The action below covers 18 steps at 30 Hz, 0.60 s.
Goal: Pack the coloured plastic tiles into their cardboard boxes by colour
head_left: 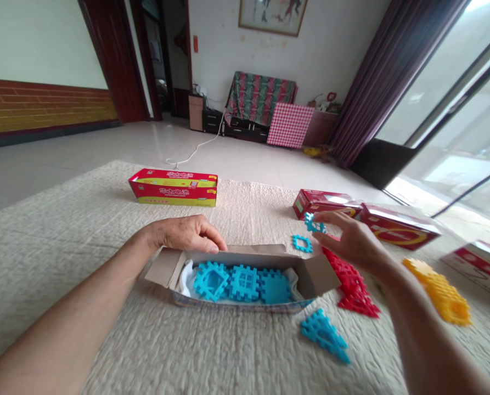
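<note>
Pale matting (212, 356) bears your open box (251, 259), flaps (322, 274) out, seemingly for access to the blocks (243, 282) inside. Your left hand (189, 233) curls its fingers at the far edge, perhaps steadying it; any grip is unclear. Your right hand (347, 236) pinches a tile (309, 221) past the far right corner.

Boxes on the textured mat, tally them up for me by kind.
Open box with blue pieces in it: 1
Red-and-yellow box: 1
Dark red boxes: 2
Red-and-white box, cut off by the picture edge: 1
Total: 5
</note>
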Each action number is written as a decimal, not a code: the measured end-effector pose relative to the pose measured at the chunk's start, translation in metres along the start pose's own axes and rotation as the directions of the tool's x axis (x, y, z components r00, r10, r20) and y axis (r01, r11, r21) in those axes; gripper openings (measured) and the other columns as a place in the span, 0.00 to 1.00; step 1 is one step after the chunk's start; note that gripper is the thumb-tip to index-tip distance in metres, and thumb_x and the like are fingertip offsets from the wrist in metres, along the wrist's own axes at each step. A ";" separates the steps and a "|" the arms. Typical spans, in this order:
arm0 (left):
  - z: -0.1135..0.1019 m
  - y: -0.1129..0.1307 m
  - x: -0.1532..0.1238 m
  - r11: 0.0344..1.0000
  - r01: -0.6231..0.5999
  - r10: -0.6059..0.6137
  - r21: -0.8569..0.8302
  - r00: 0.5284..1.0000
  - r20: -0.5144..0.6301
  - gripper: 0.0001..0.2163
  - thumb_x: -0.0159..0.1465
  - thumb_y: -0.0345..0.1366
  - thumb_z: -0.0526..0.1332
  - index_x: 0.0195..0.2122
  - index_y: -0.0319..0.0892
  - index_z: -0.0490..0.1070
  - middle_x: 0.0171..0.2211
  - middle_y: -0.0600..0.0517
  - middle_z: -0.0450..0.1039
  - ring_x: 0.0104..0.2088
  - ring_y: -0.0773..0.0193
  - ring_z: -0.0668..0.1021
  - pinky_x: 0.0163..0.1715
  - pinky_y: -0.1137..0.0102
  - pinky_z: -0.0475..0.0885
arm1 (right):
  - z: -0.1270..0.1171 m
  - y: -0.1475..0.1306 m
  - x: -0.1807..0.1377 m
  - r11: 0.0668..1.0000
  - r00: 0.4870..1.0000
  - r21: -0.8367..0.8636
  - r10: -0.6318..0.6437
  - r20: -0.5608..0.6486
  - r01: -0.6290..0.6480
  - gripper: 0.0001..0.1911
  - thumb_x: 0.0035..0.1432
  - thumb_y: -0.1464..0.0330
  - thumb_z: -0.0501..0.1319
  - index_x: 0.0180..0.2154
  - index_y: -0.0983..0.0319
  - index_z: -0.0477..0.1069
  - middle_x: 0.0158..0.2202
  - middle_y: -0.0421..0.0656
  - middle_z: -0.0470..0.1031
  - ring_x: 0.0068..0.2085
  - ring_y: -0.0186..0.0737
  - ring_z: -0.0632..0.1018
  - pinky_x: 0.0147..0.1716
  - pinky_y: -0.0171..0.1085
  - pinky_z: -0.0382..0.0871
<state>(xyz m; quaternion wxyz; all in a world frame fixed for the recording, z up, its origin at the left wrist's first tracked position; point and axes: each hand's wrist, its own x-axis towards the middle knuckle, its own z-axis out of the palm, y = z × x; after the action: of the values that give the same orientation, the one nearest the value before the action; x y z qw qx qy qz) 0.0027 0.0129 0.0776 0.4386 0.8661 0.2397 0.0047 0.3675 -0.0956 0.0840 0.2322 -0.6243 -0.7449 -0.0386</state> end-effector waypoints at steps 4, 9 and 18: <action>0.000 0.001 0.000 1.000 0.008 -0.008 0.000 1.000 -0.002 0.13 0.59 0.38 0.61 0.43 0.43 0.79 0.43 0.50 0.79 0.44 0.59 0.78 0.45 0.70 0.69 | -0.041 -0.058 -0.015 0.983 0.984 0.072 -0.175 0.043 0.172 0.18 0.55 0.62 0.62 0.48 0.55 0.69 0.49 0.43 0.74 0.49 0.44 0.75 0.48 0.44 0.68; 0.000 0.001 0.001 1.000 0.006 -0.006 0.019 1.000 -0.004 0.13 0.59 0.38 0.61 0.44 0.42 0.79 0.43 0.50 0.79 0.44 0.59 0.78 0.46 0.70 0.69 | -0.034 -0.101 -0.025 0.967 0.924 0.080 -0.255 0.285 0.242 0.14 0.52 0.68 0.63 0.43 0.57 0.70 0.44 0.42 0.75 0.42 0.40 0.75 0.42 0.40 0.69; 0.000 0.001 0.001 1.000 0.003 -0.003 0.008 1.000 -0.004 0.13 0.59 0.38 0.61 0.43 0.42 0.79 0.43 0.50 0.79 0.44 0.59 0.78 0.46 0.70 0.69 | -0.023 -0.097 -0.026 0.961 0.908 0.056 -0.273 0.317 0.270 0.17 0.51 0.67 0.64 0.45 0.57 0.70 0.46 0.43 0.74 0.45 0.41 0.74 0.44 0.40 0.68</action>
<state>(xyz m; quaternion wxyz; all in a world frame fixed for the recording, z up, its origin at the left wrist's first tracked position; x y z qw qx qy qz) 0.0039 0.0127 0.0782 0.4348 0.8674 0.2420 0.0050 0.2857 -0.1485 0.1166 0.1035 -0.5113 -0.8524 0.0358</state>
